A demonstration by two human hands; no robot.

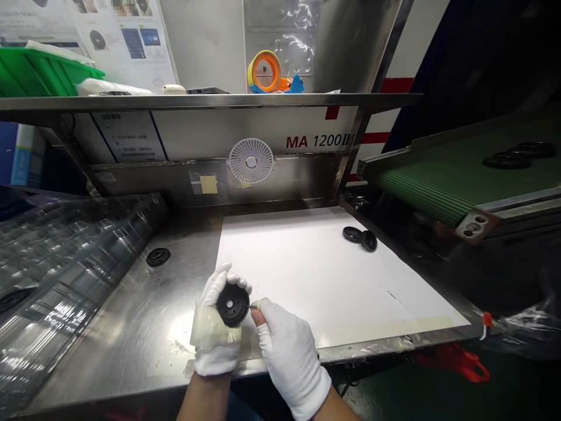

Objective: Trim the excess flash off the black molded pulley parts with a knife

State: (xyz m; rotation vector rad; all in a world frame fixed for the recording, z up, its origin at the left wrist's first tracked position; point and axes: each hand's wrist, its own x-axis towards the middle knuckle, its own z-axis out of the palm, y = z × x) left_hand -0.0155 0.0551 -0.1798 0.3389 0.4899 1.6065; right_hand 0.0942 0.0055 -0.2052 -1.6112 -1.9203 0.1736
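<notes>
"Left hand (214, 334), condition?"
"Gloved, grasping the wheel (237, 316) above the bench (127, 333), near its front edge."
"Right hand (289, 348)?"
"Gloved, pinching a thin tool (251, 307) at the wheel's rim; contact cannot be confirmed."
"Other parts?"
"Two discs (352, 234), side by side on the sheet (284, 257)."

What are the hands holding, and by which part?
The left hand holds a black disc by its rim; the right hand pinches a thin item, too small to identify, at its near end.
</notes>
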